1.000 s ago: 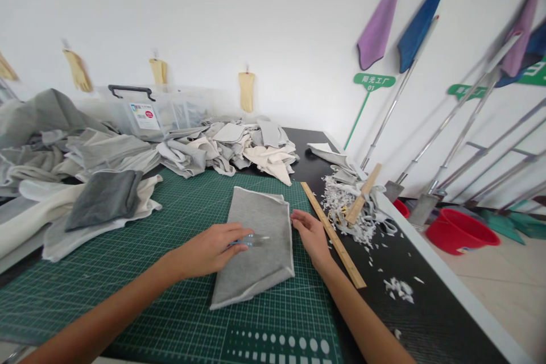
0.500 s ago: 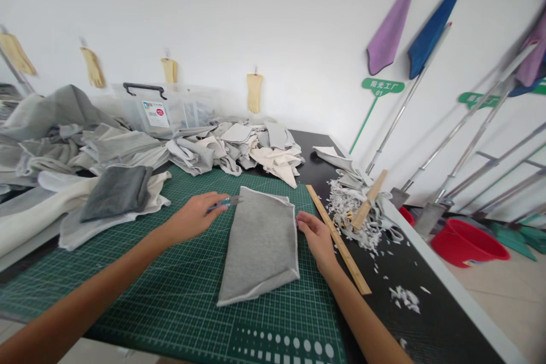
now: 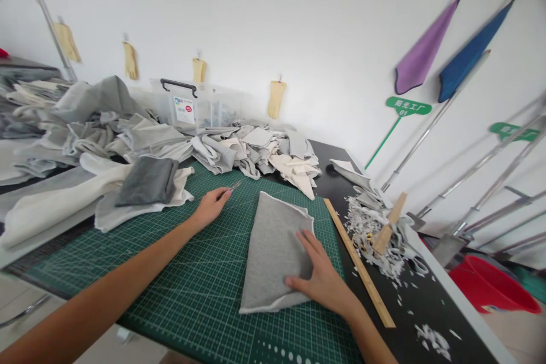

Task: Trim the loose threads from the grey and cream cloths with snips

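Note:
A grey cloth with pale edges (image 3: 273,256) lies flat on the green cutting mat (image 3: 200,278). My right hand (image 3: 322,276) rests over its right side, fingers spread apart. To the left of the cloth and away from it, my left hand (image 3: 210,209) is closed around a small pair of thread snips (image 3: 235,185). Their metal tips point up and to the right, while most of the handle is hidden in my fingers.
Heaps of grey and white cloths (image 3: 256,151) line the back, before a clear plastic box (image 3: 205,108). A dark folded cloth (image 3: 147,182) lies left. Beyond a wooden ruler (image 3: 362,267) are white scraps (image 3: 371,233) and another wooden strip (image 3: 390,224). A red bucket (image 3: 490,284) stands on the floor.
My left hand with the snips has drawn away from the cloth's left edge. My right hand has moved from pinching the right edge to lying spread over the cloth. The view has shifted left.

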The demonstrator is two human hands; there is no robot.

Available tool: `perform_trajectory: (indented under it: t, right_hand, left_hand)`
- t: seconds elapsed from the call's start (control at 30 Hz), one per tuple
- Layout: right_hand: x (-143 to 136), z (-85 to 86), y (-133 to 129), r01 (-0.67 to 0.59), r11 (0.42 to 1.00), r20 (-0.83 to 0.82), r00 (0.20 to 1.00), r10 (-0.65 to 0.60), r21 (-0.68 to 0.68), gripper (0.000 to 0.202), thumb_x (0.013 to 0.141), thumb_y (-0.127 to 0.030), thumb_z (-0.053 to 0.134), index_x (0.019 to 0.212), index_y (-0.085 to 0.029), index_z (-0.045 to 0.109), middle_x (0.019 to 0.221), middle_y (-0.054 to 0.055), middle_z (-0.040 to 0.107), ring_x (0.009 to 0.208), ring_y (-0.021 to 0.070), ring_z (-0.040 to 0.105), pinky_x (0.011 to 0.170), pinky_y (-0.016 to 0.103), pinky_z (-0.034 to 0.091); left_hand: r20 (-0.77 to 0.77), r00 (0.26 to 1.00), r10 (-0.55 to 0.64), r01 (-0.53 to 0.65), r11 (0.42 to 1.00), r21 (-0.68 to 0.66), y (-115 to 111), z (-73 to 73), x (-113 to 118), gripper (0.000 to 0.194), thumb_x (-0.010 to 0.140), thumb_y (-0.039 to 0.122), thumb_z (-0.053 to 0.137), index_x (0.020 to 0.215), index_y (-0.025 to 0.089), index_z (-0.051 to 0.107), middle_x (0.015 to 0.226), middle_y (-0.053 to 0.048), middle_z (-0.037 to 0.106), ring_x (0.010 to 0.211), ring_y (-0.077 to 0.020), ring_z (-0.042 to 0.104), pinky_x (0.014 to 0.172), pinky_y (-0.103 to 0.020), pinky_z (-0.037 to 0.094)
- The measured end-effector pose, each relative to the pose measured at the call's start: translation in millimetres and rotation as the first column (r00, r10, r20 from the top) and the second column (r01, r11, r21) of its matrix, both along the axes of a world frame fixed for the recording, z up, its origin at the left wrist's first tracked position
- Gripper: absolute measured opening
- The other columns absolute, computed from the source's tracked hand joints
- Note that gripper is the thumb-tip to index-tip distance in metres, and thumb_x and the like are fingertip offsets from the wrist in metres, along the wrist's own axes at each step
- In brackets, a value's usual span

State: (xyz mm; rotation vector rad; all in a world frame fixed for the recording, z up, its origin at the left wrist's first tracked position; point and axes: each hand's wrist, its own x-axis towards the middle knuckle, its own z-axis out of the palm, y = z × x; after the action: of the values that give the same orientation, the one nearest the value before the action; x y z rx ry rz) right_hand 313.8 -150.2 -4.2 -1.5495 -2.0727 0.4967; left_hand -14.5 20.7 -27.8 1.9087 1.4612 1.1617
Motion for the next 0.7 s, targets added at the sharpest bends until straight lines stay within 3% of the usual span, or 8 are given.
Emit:
perform_trajectory:
  t: [0.07, 0.13, 0.23, 0.33, 0.43, 0.5, 0.6, 0.7]
  right_hand:
    - [-7.7, 2.4, -2.3, -0.043, 0.997, 0.133, 0.990, 0.051, -0.062, 0.099, 0.060, -0.058, 0.073, 0.144, -0.024, 0.032, 0.155, 0.012, 0.022, 0.142, 0.0338, 0.017, 0.114, 0.054, 0.014]
    - [-16.5, 7.7, 0.9, -0.017, 0.999, 0.223, 0.974, 0.026, -0.042, 0.093, 0.061, -0.060, 0.072, 0.140, -0.021, 0.041, 0.151, 0.015, 0.031, 0.139, 0.0366, 0.024, 0.114, 0.055, 0.016]
    - [-31.6, 17.2, 11.2, 0.002, 1.000, 0.276, 0.961, -0.010, 0.027, 0.059, 0.074, -0.051, 0.065, 0.125, -0.022, 0.057, 0.134, 0.014, 0.052, 0.123, 0.0358, 0.048, 0.106, 0.052, 0.033]
    - [-42.4, 16.3, 19.4, -0.040, 0.994, 0.264, 0.964, 0.012, 0.099, 0.025, 0.088, -0.032, 0.049, 0.104, -0.025, 0.066, 0.109, 0.009, 0.063, 0.102, 0.0291, 0.060, 0.091, 0.044, 0.046]
    - [-42.0, 7.6, 22.4, -0.022, 0.980, 0.167, 0.986, -0.011, 0.199, 0.026, 0.090, -0.023, 0.041, 0.101, -0.023, 0.064, 0.102, 0.009, 0.065, 0.098, 0.0270, 0.061, 0.088, 0.040, 0.047]
    - [-36.9, 9.6, 24.9, 0.107, 0.968, 0.066, 0.990, -0.125, 0.228, 0.024, 0.091, -0.029, 0.040, 0.099, -0.021, 0.062, 0.093, 0.010, 0.067, 0.087, 0.0271, 0.063, 0.077, 0.038, 0.050]
    - [-33.7, 37.4, 36.1, 0.337, 0.909, -0.010, 0.938, -0.345, 0.245, 0.029, 0.090, -0.043, 0.041, 0.088, -0.020, 0.059, 0.072, 0.008, 0.065, 0.069, 0.0266, 0.063, 0.061, 0.035, 0.047]
    - [-50.6, 86.4, 60.2, 0.389, 0.854, -0.072, 0.919, -0.388, 0.345, 0.030, 0.088, -0.046, 0.045, 0.090, -0.020, 0.059, 0.075, 0.007, 0.066, 0.071, 0.0254, 0.062, 0.064, 0.035, 0.045]
  left_hand:
    - [0.013, 1.000, -0.009, 0.009, 1.000, -0.001, -1.0, 1.3, -0.5, 0.048, 0.089, 0.048, 0.039, 0.110, 0.014, 0.066, 0.104, -0.007, 0.071, 0.093, -0.0231, 0.063, 0.085, -0.033, 0.047]
    - [0.020, 1.000, -0.024, 0.025, 1.000, -0.005, -2.5, 3.4, -0.7, 0.046, 0.089, 0.047, 0.040, 0.109, 0.016, 0.067, 0.103, -0.006, 0.071, 0.093, -0.0228, 0.063, 0.085, -0.033, 0.047]
    - [0.021, 0.998, -0.055, 0.056, 0.998, -0.017, -5.6, 7.2, -0.8, 0.042, 0.089, 0.044, 0.042, 0.108, 0.017, 0.068, 0.103, -0.005, 0.071, 0.093, -0.0228, 0.063, 0.084, -0.032, 0.047]
    - [0.020, 0.997, -0.075, 0.076, 0.997, -0.022, -8.9, 10.0, -1.1, 0.039, 0.089, 0.042, 0.044, 0.108, 0.017, 0.068, 0.100, -0.005, 0.072, 0.090, -0.0225, 0.064, 0.082, -0.031, 0.047]
    - [0.024, 0.998, -0.064, 0.065, 0.998, -0.016, -10.9, 10.8, -1.5, 0.039, 0.091, 0.039, 0.042, 0.110, 0.016, 0.067, 0.100, -0.006, 0.071, 0.089, -0.0215, 0.064, 0.081, -0.030, 0.047]
    - [0.022, 0.998, -0.056, 0.057, 0.998, -0.018, -11.1, 10.8, -1.6, 0.038, 0.091, 0.038, 0.042, 0.110, 0.017, 0.067, 0.100, -0.006, 0.071, 0.089, -0.0209, 0.064, 0.081, -0.030, 0.047]
    - [0.007, 0.998, -0.068, 0.068, 0.997, -0.029, -11.1, 11.2, -1.4, 0.035, 0.091, 0.037, 0.045, 0.109, 0.018, 0.067, 0.098, -0.004, 0.072, 0.087, -0.0204, 0.064, 0.079, -0.029, 0.047]
    - [-0.008, 0.997, -0.082, 0.081, 0.996, -0.043, -12.1, 12.7, -1.0, 0.034, 0.091, 0.037, 0.045, 0.110, 0.020, 0.067, 0.098, -0.004, 0.071, 0.087, -0.0207, 0.064, 0.078, -0.029, 0.046]
